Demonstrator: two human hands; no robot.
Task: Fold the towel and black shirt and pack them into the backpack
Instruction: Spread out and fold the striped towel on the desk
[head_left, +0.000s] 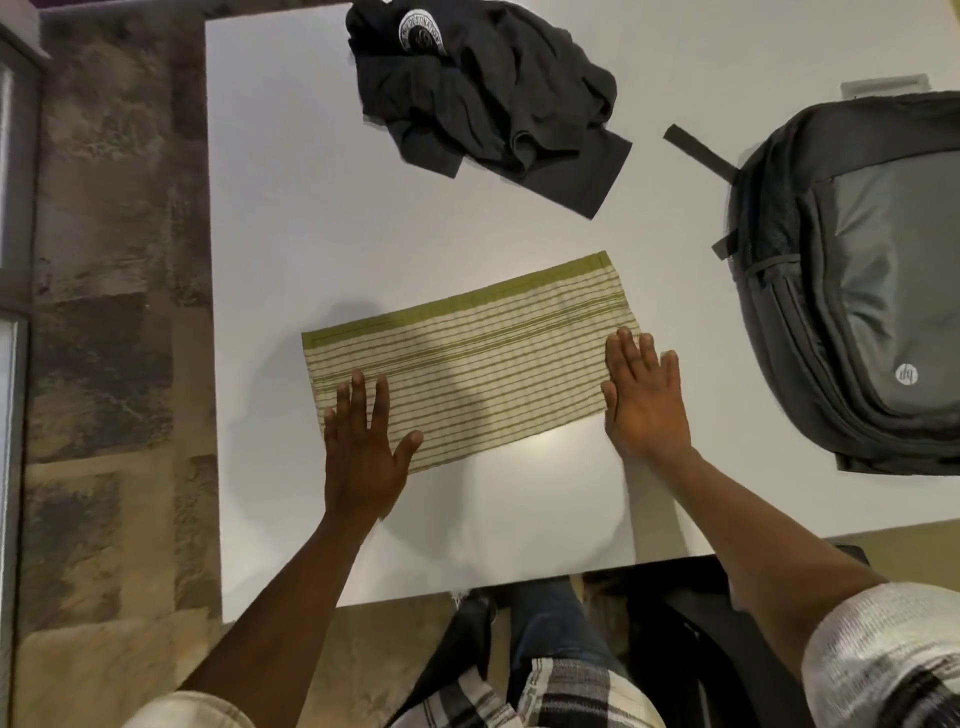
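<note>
A smooth white desk (291, 218) with a matte top stands over a mottled brown and tan stone-patterned floor (109, 249). Near the middle of the desk lies the towel (467, 358), a thin woven cloth in cream with narrow olive-green stripes and a solid olive band along its far edge; it is folded into a long flat rectangle that sits slightly askew to the desk's edge.

The left hand (361, 447) lies flat on the towel's near left corner, fingers straight and spread, thumb angled out to the side, gripping nothing. The right hand (644, 400) presses palm-down at the towel's right end, fingers straight and close together, partly on the cloth and partly on the bare desk just beside it; it too holds nothing. Both forearms reach in from the near edge, bare up to loose plaid sleeves in cream and black.

Beyond the towel, well apart from it, the black shirt (493, 98) lies in a soft crumpled heap, unfolded, with a round white printed emblem showing near its far side. To the right rests the backpack (857, 291), a rounded grey and black bag of smooth synthetic fabric lying flat, with a mesh side pocket, webbing straps trailing onto the desk and a small round white logo low on its front panel. Its zips appear shut.
</note>
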